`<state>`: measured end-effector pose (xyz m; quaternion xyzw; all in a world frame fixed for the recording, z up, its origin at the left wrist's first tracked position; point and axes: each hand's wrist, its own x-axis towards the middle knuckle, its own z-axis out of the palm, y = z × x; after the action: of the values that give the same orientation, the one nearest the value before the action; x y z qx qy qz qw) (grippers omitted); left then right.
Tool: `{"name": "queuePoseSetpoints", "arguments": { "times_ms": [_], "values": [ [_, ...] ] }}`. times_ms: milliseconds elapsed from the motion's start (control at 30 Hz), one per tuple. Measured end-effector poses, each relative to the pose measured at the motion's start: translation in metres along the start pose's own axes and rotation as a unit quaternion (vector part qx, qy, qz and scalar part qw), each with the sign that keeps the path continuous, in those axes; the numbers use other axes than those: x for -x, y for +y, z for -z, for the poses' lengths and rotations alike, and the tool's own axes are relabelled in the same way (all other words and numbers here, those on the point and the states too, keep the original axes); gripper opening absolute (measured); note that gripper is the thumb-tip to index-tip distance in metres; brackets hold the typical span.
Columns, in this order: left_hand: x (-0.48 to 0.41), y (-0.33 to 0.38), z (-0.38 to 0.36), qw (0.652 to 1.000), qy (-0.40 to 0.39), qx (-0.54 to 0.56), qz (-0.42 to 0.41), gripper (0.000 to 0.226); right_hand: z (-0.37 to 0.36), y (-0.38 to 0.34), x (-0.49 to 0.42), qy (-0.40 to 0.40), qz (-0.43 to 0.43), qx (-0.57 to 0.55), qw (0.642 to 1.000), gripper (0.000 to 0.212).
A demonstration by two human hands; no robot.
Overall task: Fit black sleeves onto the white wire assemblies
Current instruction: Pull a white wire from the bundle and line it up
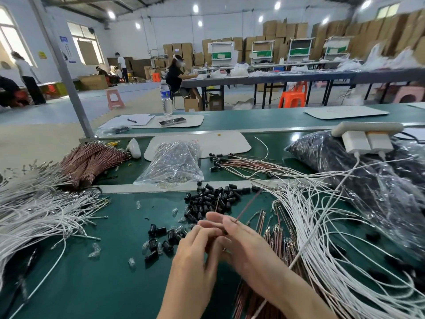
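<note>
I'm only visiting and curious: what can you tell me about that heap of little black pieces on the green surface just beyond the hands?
The heap of black sleeves is a loose pile of short tube-shaped caps, glossy like moulded plastic, lying at all angles on the green table top, just this side of a metal rail. A thinner scatter trails toward the left hand, among small clear pieces. The right hand pinches a brown wire beside it; neither hand seems to touch it.

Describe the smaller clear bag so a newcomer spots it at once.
On the green bench, look past the loose black sleeves to the white mat. The smaller bag overlaps its left part; the larger bag carries a power strip.
</note>
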<state>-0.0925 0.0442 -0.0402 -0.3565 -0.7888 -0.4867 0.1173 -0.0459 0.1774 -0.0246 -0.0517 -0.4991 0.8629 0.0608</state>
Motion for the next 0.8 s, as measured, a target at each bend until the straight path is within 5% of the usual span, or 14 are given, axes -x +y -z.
{"name": "queuePoseSetpoints", "arguments": {
  "times_ms": [133,267,367,533,700,800],
  "values": [
    [0.000,0.002,0.002,1.000,0.025,0.002,0.005,0.013,0.010,-0.009,-0.001,0.068,0.066,-0.007,0.995,0.038],
    [-0.003,0.010,0.001,0.998,0.046,-0.003,0.031,0.013,0.035,-0.037,0.003,0.229,0.198,-0.058,0.951,0.033],
    [-0.020,0.031,-0.016,0.998,-0.059,0.001,0.032,0.024,0.052,-0.052,0.007,0.391,0.291,-0.014,0.873,0.023],
    [-0.072,0.072,-0.077,0.967,-0.230,-0.107,-0.008,0.027,0.062,-0.055,0.009,0.500,0.351,-0.010,0.791,0.023],
    [-0.095,0.086,-0.126,0.915,-0.324,-0.239,0.022,0.035,0.067,-0.048,0.009,0.515,0.345,-0.014,0.785,0.021],
    [-0.099,0.089,-0.136,0.909,-0.346,-0.226,0.052,0.022,0.068,-0.048,0.007,0.524,0.353,0.016,0.775,0.022]
  ]
}}
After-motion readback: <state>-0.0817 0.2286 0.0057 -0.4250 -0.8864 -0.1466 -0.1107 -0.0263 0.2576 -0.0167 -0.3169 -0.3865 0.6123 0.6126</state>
